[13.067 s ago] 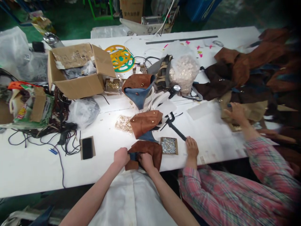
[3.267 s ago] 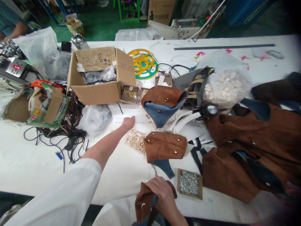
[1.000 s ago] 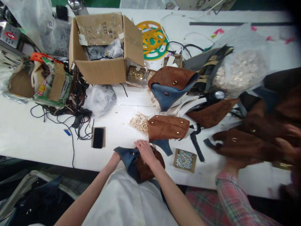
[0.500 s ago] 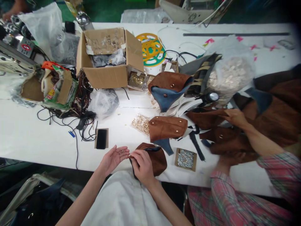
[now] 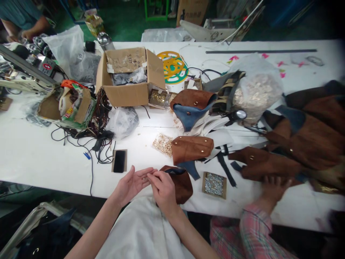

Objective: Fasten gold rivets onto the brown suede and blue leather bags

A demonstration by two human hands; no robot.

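Note:
My left hand (image 5: 133, 184) lies palm up with its fingers stretched out. A tiny pale speck shows near its fingers, too small to name. My right hand (image 5: 164, 189) has its thumb and fingertips pinched together over the left fingers. What the pinch holds, if anything, is too small to make out. Just behind the right hand sits a brown suede-like bag piece (image 5: 183, 185) with a blue inside, partly hidden by that hand. A small box of silvery metal parts (image 5: 214, 184) stands to the right of it. A bag of gold studs (image 5: 162, 144) lies farther up the table.
A brown bag piece with studs (image 5: 192, 148) lies ahead. To the left are a phone (image 5: 119, 161), black cords and a cardboard box (image 5: 129, 95). At right a co-worker's hand (image 5: 273, 189) rests against brown bag pieces (image 5: 269, 163).
My right fingertips have moved from the brown bag piece's edge onto my left fingers. The co-worker's upper arm has drawn out of view. The whole view has tilted up slightly.

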